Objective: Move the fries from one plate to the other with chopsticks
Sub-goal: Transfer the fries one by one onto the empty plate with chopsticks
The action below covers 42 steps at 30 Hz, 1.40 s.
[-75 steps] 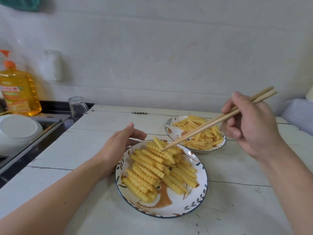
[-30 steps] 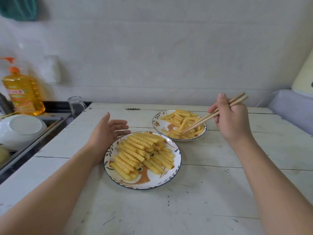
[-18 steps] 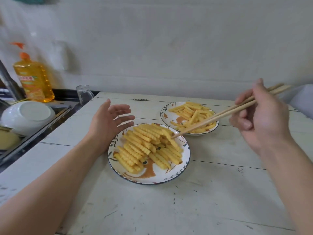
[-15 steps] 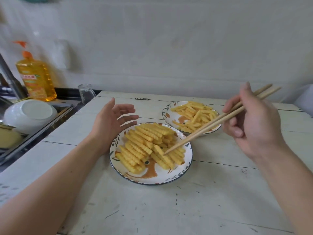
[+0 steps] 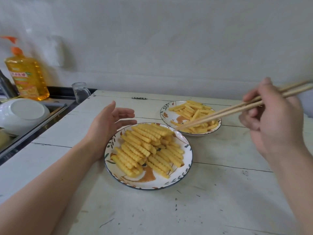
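A person's right hand (image 5: 274, 122) grips a pair of wooden chopsticks (image 5: 237, 109), tips closed together near the front rim of the far plate (image 5: 165, 114), just past the near plate (image 5: 188, 160); whether they touch a fry cannot be told. The left hand (image 5: 108, 126) rests open, fingers spread, holding nothing, against the near plate's left rim. Crinkle-cut fries (image 5: 147, 148) heap the near plate; a thinner layer of fries (image 5: 194, 112) covers the far one on the white table (image 5: 220, 192).
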{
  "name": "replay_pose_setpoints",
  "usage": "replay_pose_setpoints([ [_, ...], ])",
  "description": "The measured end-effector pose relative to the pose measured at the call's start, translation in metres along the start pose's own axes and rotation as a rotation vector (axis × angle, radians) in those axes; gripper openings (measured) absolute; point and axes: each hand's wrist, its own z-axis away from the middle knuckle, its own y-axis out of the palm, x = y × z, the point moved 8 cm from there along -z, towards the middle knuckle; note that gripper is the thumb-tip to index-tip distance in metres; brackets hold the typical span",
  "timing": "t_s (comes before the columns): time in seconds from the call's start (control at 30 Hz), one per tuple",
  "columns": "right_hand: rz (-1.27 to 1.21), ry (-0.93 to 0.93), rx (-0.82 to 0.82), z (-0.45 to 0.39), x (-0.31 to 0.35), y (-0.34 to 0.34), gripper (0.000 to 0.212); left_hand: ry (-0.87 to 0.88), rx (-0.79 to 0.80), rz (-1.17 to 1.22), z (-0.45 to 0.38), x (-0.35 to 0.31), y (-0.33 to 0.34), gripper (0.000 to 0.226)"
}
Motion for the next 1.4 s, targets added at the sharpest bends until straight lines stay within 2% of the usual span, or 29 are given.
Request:
replay_pose_setpoints([
  [0.1,0.203,-0.097,-0.065,-0.005,0.002,-0.014,0.049,0.001,-0.001,-0.03,0.001,-0.001,0.003,0.063],
  [0.37,0.387,-0.085,0.047,-0.005,-0.024,-0.005,0.045,-0.001,0.015,-0.028,0.0,0.001,0.003,0.065],
  [0.63,0.291,-0.072,0.02,-0.001,-0.021,-0.001,0.049,-0.019,0.0,-0.023,0.0,0.002,0.002,0.064],
  [0.87,0.331,-0.024,0.049,-0.004,-0.036,0.0,0.045,-0.03,-0.006,-0.023,0.001,0.001,0.003,0.064],
  [1.03,0.29,-0.096,-0.007,-0.003,-0.024,-0.005,0.044,-0.022,-0.012,-0.025,0.001,0.001,0.002,0.063],
  [1.4,0.338,-0.03,0.07,-0.003,-0.039,0.002,0.049,-0.073,-0.013,0.012,0.003,0.002,0.004,0.061],
])
